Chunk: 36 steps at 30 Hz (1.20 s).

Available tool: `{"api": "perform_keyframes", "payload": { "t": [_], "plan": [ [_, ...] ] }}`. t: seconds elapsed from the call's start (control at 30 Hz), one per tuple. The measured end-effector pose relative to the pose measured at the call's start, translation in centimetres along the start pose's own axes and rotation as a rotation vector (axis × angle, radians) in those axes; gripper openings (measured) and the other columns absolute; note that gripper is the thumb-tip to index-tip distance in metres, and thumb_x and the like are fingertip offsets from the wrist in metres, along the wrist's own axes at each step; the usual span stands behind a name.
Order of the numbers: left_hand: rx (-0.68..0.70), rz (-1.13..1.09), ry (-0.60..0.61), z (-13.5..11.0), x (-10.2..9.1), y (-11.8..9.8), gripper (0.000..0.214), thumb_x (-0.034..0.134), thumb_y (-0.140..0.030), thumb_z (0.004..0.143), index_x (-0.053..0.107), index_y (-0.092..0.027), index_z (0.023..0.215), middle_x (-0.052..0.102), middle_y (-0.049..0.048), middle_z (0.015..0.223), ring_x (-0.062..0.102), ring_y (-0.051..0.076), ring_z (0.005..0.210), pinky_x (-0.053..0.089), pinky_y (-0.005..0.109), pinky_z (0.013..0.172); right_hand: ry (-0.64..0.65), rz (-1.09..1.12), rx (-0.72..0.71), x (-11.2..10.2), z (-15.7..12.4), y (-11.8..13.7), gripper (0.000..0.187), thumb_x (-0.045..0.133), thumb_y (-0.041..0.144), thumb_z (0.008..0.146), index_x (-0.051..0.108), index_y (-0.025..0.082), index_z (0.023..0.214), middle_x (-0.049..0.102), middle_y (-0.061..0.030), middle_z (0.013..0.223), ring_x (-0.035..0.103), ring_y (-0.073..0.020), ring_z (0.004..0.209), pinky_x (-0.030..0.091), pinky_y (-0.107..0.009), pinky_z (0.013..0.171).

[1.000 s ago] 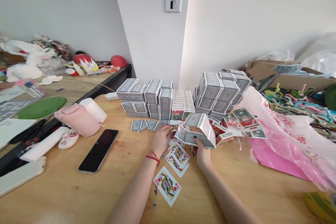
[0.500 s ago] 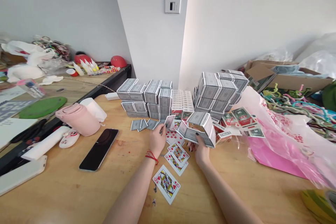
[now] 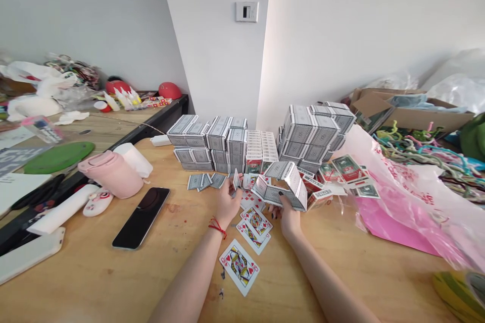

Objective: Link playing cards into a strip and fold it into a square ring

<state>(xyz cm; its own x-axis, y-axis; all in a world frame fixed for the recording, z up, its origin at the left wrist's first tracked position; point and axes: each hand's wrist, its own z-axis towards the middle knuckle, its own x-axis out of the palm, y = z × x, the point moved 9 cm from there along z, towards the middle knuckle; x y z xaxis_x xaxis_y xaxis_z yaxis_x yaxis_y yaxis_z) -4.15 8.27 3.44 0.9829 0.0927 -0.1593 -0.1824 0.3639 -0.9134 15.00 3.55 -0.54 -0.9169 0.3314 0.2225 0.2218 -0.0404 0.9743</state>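
Observation:
Between the fingers of my left hand is a playing card, held upright and seen nearly edge-on. My right hand grips a partly built frame of folded playing cards, grey backs outward, with an opening in its middle. Below my hands, loose face-up cards lie on the wooden table: a queen of hearts nearest me, with several red-suited cards overlapping above it. Several face-down cards lie left of my left hand. The fingertips behind the frame are partly hidden.
Blocks of folded cards stand stacked at the back left and back right. Card boxes lie to the right beside pink plastic wrap. On the left are a black phone and a pink cup.
The card in my left hand has turned from showing its face to nearly edge-on. My right hand keeps hold of the card frame, which has shifted slightly. The view has moved a little.

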Motion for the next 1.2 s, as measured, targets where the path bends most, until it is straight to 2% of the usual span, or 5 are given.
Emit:
{"api": "perform_keyframes", "payload": {
  "t": [0.17,0.5,0.7,0.93,1.2],
  "plan": [
    [0.055,0.107,0.007,0.1,-0.2,-1.3,0.016,0.049,-0.014,0.068,0.036,-0.019,0.059,0.048,0.0020,0.080,0.050,0.016,0.083,0.042,0.029,0.076,-0.001,-0.001,0.024,-0.1,0.0,-0.4,0.035,0.049,0.045,0.072,0.047,0.021,0.046,0.051,-0.0002,0.037,0.039,-0.0127,0.030,0.030,-0.026,0.032],
    [0.029,-0.048,-0.098,0.1,-0.9,-0.6,0.029,0.055,-0.023,0.071,0.030,-0.019,0.058,0.032,-0.0033,0.063,0.037,0.010,0.060,0.036,0.023,0.060,0.012,-0.006,0.001,-0.1,-0.2,-0.1,0.035,0.048,0.038,0.074,0.048,0.021,0.044,0.051,-0.0002,0.039,0.039,-0.0127,0.031,0.030,-0.027,0.034],
    [-0.248,-0.437,-0.145,-0.7,-0.2,2.2,0.030,0.056,-0.018,0.068,0.039,-0.023,0.092,0.055,-0.0025,0.082,0.052,0.009,0.063,0.043,0.022,0.058,0.024,0.008,-0.001,0.1,-0.1,-0.2,0.023,0.051,0.037,0.072,0.055,0.018,0.059,0.051,0.0022,0.041,0.039,-0.0113,0.033,0.030,-0.025,0.034],
    [-0.524,-0.849,0.037,-1.4,2.8,3.3,0.023,0.061,-0.020,0.067,0.056,-0.016,0.089,0.065,0.0059,0.088,0.061,0.015,0.070,0.049,0.027,0.059,0.036,-0.027,0.013,0.0,0.0,-0.9,0.022,0.055,0.038,0.070,0.057,0.018,0.062,0.054,0.0009,0.046,0.041,-0.0120,0.038,0.034,-0.025,0.038],
    [-0.584,-1.173,0.226,-2.0,4.2,1.1,0.024,0.054,-0.021,0.073,0.062,-0.015,0.095,0.063,0.0076,0.104,0.059,0.018,0.092,0.047,0.026,0.072,0.057,-0.077,0.041,0.1,0.1,-1.4,0.025,0.055,0.037,0.069,0.053,0.020,0.051,0.053,-0.0007,0.043,0.042,-0.0131,0.038,0.033,-0.027,0.038]
  ]
}}
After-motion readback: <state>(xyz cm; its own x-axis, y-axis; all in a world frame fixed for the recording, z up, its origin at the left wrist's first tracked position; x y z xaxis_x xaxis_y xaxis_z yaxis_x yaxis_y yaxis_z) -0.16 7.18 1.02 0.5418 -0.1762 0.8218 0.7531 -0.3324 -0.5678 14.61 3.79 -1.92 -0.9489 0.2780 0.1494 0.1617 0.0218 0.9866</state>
